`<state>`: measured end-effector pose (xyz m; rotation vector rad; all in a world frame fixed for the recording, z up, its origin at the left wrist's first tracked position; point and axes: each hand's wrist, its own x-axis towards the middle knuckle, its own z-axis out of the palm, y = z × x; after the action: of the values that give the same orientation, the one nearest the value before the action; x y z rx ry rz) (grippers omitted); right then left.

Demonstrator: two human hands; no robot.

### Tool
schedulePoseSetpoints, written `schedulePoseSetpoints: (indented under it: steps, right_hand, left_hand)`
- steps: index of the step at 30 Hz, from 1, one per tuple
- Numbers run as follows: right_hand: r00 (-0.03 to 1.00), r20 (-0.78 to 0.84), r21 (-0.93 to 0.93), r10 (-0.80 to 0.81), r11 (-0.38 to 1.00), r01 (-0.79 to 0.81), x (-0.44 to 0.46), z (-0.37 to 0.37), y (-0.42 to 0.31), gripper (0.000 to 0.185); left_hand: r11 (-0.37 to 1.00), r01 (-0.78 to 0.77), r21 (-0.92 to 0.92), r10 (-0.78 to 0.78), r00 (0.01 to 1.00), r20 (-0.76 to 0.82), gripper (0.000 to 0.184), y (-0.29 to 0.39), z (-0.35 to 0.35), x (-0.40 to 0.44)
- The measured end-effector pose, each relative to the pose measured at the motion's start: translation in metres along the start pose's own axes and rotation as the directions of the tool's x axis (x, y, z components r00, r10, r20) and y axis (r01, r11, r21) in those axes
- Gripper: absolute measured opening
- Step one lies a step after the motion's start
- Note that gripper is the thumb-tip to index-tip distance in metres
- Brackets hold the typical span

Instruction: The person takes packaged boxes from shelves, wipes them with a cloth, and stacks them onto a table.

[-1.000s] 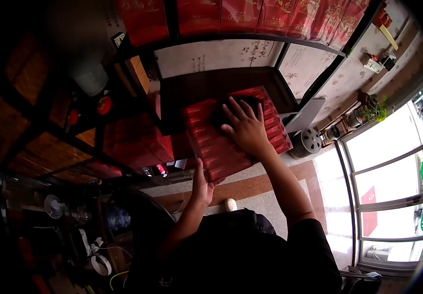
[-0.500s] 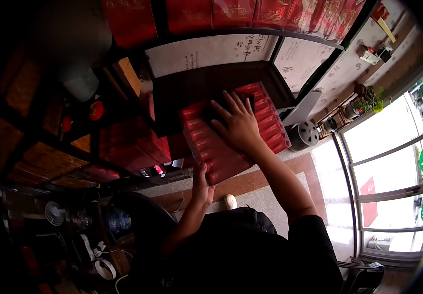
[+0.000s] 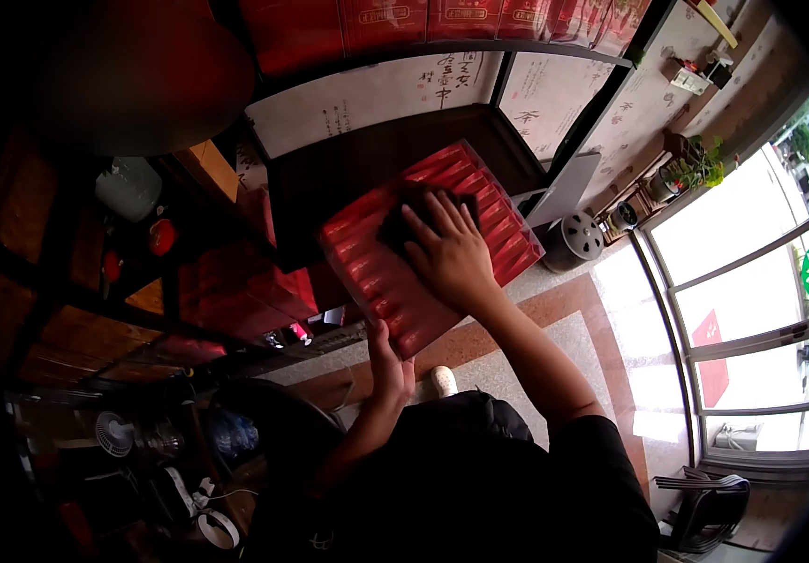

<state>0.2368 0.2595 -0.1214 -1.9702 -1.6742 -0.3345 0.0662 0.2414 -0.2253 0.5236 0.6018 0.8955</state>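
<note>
A wide, clear-wrapped pack of red boxes [image 3: 367, 258] is held tilted in front of the dark shelf. My left hand [image 3: 391, 364] grips its lower near corner, thumb on the top face and fingers beneath. My right hand [image 3: 456, 253] lies flat on top of the pack, fingers stretched and slightly apart. Under that palm a dark cloth [image 3: 404, 223] is pressed against the wrap; most of it is hidden by the hand.
Behind the pack is a dark shelf board [image 3: 329, 178], with red packages [image 3: 385, 23] on the shelf above. More red boxes [image 3: 245, 286] sit lower left. A metal bin [image 3: 573, 242] stands at right, near the glass doors [image 3: 751, 291]. A small fan [image 3: 113, 432] is at lower left.
My right hand has slid slightly left and down over the pack, and more of the dark cloth shows. The pack has shifted a little left in view. My left hand keeps its corner grip.
</note>
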Motion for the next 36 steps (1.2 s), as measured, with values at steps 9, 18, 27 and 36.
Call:
schedulePoseSetpoints:
  steps: [9, 18, 27, 36]
  right_hand:
    - [1.0, 0.018, 0.04, -0.007, 0.999, 0.007, -0.013, -0.004, -0.008, 0.048]
    - [0.949, -0.251, 0.065, -0.19, 0.975, 0.212, -0.073, -0.035, 0.059, 0.034]
    - [0.8, -0.575, 0.225, -0.169, 0.908, 0.354, -0.058, -0.019, -0.04, 0.029]
    - [0.785, -0.573, 0.129, -0.236, 0.92, 0.371, -0.031, -0.038, 0.019, 0.023]
  left_hand:
    - [0.996, -0.072, 0.055, 0.072, 0.997, 0.001, 0.068, 0.008, 0.007, 0.007]
    - [0.999, 0.035, 0.002, -0.035, 0.997, 0.075, 0.075, 0.037, 0.033, -0.003]
    - [0.959, 0.269, -0.085, -0.228, 0.918, 0.325, 0.052, 0.059, 0.052, 0.004]
    - [0.949, 0.283, -0.141, -0.256, 0.95, 0.18, 0.057, 0.082, 0.072, 0.001]
